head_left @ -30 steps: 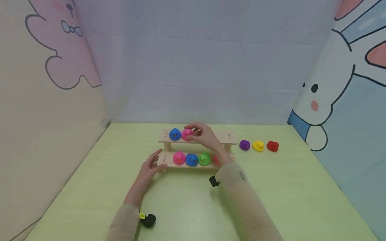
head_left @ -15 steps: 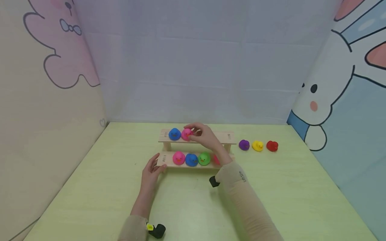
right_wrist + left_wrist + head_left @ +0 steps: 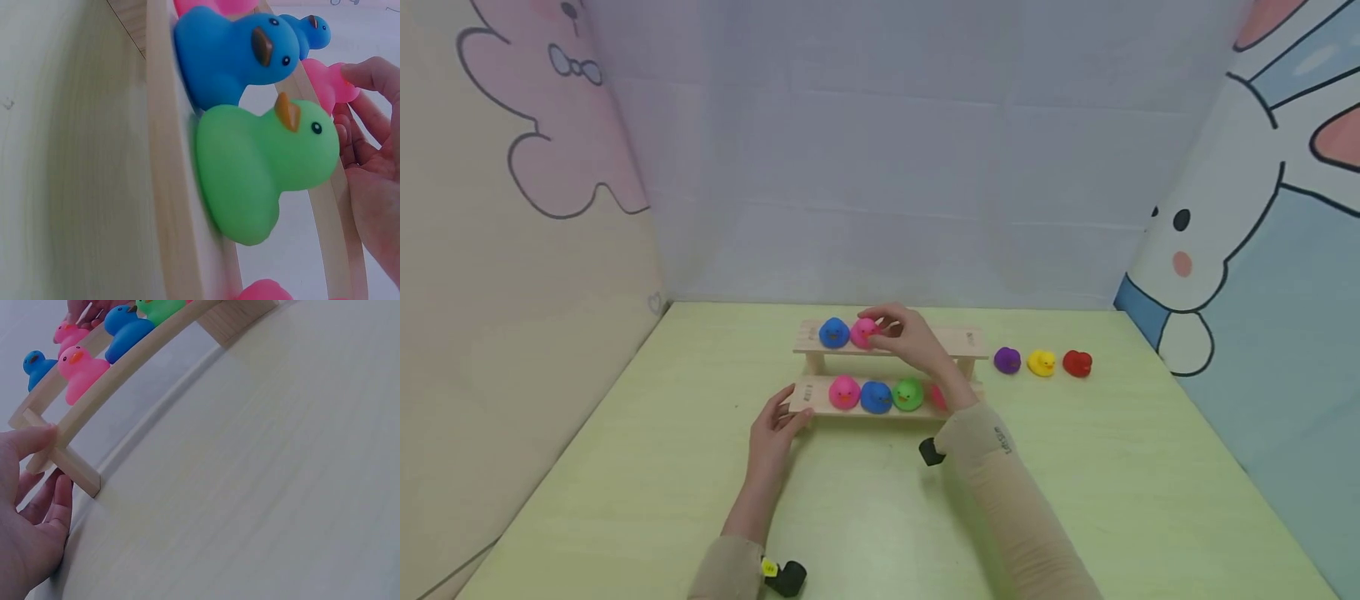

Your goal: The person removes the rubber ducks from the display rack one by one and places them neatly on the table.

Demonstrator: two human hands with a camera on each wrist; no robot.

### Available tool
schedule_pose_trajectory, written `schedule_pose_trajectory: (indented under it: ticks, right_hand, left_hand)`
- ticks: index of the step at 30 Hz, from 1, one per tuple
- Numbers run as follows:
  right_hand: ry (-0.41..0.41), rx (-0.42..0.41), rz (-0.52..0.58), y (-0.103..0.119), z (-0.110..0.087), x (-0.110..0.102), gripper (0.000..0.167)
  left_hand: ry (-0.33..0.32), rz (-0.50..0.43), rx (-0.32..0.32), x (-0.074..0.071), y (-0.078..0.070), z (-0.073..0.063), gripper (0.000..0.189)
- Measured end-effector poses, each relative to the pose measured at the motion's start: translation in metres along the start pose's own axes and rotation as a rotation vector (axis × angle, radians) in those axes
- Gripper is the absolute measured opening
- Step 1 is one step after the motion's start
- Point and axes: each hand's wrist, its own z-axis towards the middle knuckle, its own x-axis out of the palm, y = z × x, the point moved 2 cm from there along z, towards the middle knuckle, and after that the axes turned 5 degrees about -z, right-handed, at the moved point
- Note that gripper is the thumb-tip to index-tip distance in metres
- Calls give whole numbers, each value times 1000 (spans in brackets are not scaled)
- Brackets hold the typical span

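Note:
A two-step wooden stand [image 3: 805,393] carries rubber ducks on both boards. On its upper board, my right hand [image 3: 913,340] pinches a pink duck [image 3: 862,332] between thumb and fingers, beside a blue duck [image 3: 833,333]. My left hand [image 3: 769,437] grips the left end of the lower board, its thumb on the board's end and its fingers by the leg, as the left wrist view shows. The lower board bears a pink duck [image 3: 844,392], a blue duck [image 3: 876,397], a green duck [image 3: 244,169] and another pink duck [image 3: 937,397], partly hidden behind my right wrist.
Right of the stand, a purple duck [image 3: 1007,360], a yellow duck [image 3: 1041,362] and a red duck [image 3: 1077,363] sit in a row on the pale green table [image 3: 1150,467]. Cloth walls [image 3: 880,167] with cartoon animals enclose the table's back and sides.
My left forearm has swung to the right, while that hand has stayed at the lower board's left end. The right hand and its pink duck have hardly moved.

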Motion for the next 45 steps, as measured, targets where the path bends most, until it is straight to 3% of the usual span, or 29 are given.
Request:
schedule_pose_trajectory:
  ticks: [5, 10, 14, 21, 28, 34, 45]
  right_hand:
    - [6, 11, 12, 11, -4, -2, 41]
    - [23, 29, 9, 38, -14, -7, 41]
    - [20, 41, 2, 40, -15, -7, 41]
    - [13, 48, -1, 27, -8, -5, 41]
    - [-9, 33, 6, 0, 2, 1, 41]
    - [-24, 11, 4, -1, 3, 1, 39]
    - [-20, -51, -6, 4, -4, -10, 39]
  left_hand:
    - [2, 16, -31, -1, -3, 1, 58]
    - [-10, 18, -2, -1, 0, 1, 57]
    - [-16, 51, -6, 0, -2, -2, 56]
    - [-29, 108, -18, 2, -5, -5, 54]
    - [-27, 55, -46, 2, -6, -7, 54]
    - [5, -3, -79, -1, -8, -6, 55]
    - [22, 15, -83, -1, -8, -5, 55]
